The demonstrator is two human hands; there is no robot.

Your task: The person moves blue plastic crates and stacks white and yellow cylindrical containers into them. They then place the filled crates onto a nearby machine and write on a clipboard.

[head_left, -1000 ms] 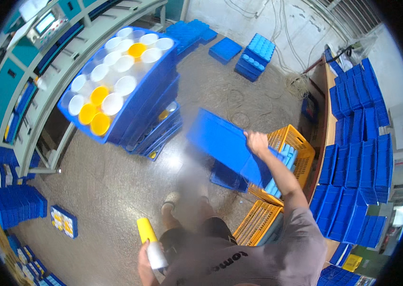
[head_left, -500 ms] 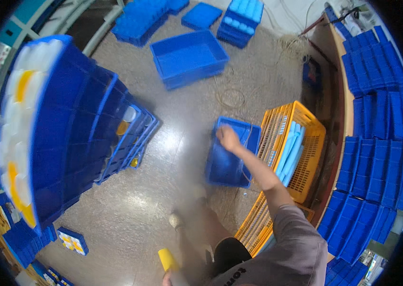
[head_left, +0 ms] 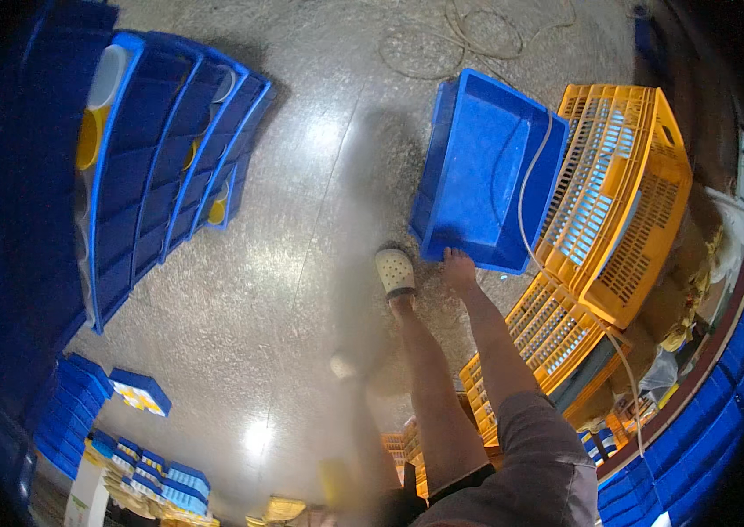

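Note:
A blue plastic bin (head_left: 486,176), with nothing seen inside, lies on the floor ahead of me to the right. My right hand (head_left: 458,268) is at its near wall, fingers hooked over the rim. Across the bin's right side runs a thin pale cord (head_left: 526,189). At the bottom edge my left hand (head_left: 329,520) barely shows, around the lower end of a smooth yellow, roughly cylindrical piece (head_left: 334,481). That piece is faint and blurred, so its kind is unclear.
Yellow slatted crates (head_left: 627,202) with light blue pieces stand right of the bin. Tall stacks of blue trays (head_left: 152,167) with white and yellow pieces rise at left. A coiled cord (head_left: 424,53) lies beyond. My clog (head_left: 395,270) is beside the bin.
My right hand has gone from inside the bin to its near rim. The view has shifted, and the bin now looks larger and closer. The yellow piece stays low by my left hand.

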